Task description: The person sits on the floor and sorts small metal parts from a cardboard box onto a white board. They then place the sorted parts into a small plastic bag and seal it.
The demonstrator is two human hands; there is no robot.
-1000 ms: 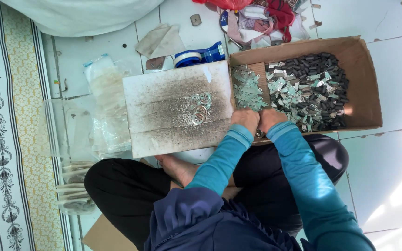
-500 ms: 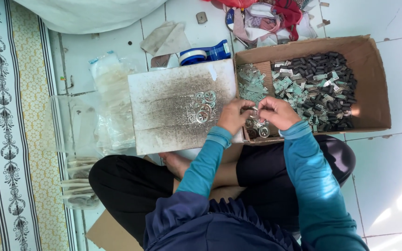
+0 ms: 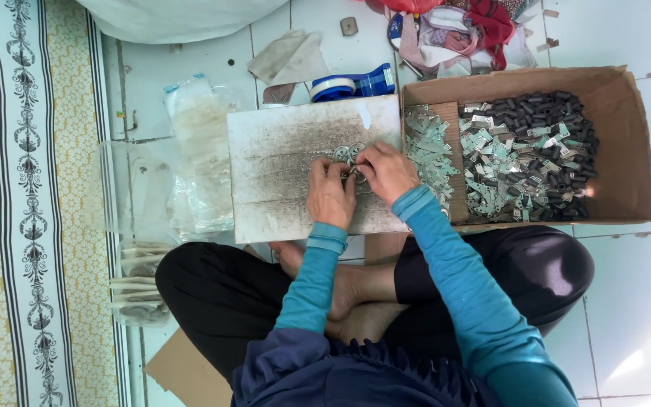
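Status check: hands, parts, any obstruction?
Left hand and right hand together on the board, pinching small metal parts. Box of parts to the right. Nothing in the way.

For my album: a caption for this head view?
Both hands work small metal parts on a white board beside a parts-filled cardboard box.

1. Your left hand [image 3: 331,197] and right hand [image 3: 386,172] sit close together over the white board [image 3: 280,151], with its left half bare and open to you.
2. To your right, the cardboard box [image 3: 627,151] wall stands just beside the board's edge; you pass over it, not through.
3. Beyond the board, a blue tape dispenser [image 3: 352,83] and folded rag [image 3: 288,56] block the far edge.
4. On the left, clear plastic bags [image 3: 197,158] crowd the board's side.
5. The tiled floor [image 3: 634,301] at lower right lies open.
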